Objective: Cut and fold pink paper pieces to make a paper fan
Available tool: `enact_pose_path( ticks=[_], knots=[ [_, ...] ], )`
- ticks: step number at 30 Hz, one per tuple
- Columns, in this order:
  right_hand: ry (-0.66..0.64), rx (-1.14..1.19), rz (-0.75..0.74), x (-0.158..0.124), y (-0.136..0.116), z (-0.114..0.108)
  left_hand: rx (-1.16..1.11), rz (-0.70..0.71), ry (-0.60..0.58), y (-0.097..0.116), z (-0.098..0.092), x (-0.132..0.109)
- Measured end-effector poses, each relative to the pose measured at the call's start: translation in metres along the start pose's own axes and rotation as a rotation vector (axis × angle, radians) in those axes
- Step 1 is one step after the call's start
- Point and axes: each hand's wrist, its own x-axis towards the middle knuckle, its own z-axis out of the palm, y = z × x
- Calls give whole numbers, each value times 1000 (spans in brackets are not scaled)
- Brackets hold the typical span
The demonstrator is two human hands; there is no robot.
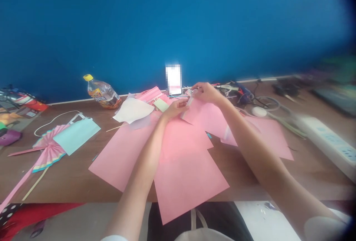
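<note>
My left hand (175, 108) pinches the left edge of a small pink paper piece (196, 109) with a pale strip along that edge. Just above and to the right, my right hand (206, 91) has its fingers closed at the top of the same piece. A small whitish bit shows by the right fingertips, too blurred to name. Under both hands lie large overlapping pink paper sheets (183, 166), one reaching past the table's front edge. A whitish paper scrap (133, 109) and a pale green strip (161, 104) lie left of my left hand.
A bottle with a yellow cap (102, 93) leans by the blue wall (178, 22). A lit phone (174, 79) stands behind my hands. Left lie a pleated pink paper fan (50, 146) and a light blue mask (77, 134). A white power strip (328, 144) and cables (267, 103) are at right.
</note>
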Motion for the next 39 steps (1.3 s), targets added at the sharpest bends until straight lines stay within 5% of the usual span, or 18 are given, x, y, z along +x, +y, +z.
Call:
enact_pose_path(
  ticks=[5, 14, 18, 25, 30, 39],
  knots=[
    [-142, -28, -40, -1, -7, 7, 96, 36, 114, -1, 2, 0],
    [174, -52, 228, -3, 10, -43, -100, 109, 413, -13, -10, 5],
    [182, 13, 334, -6, 13, -50, -159, 112, 509, -17, -13, 7],
    [223, 199, 358, 0, 33, -55, -197, 144, 553, -17, -16, 8],
    [267, 264, 299, -6, 29, -61, -252, 81, 462, -10, -12, 5],
    [-153, -30, 155, -18, 9, -69, -370, 47, 312, 8, -11, -2]
  ],
)
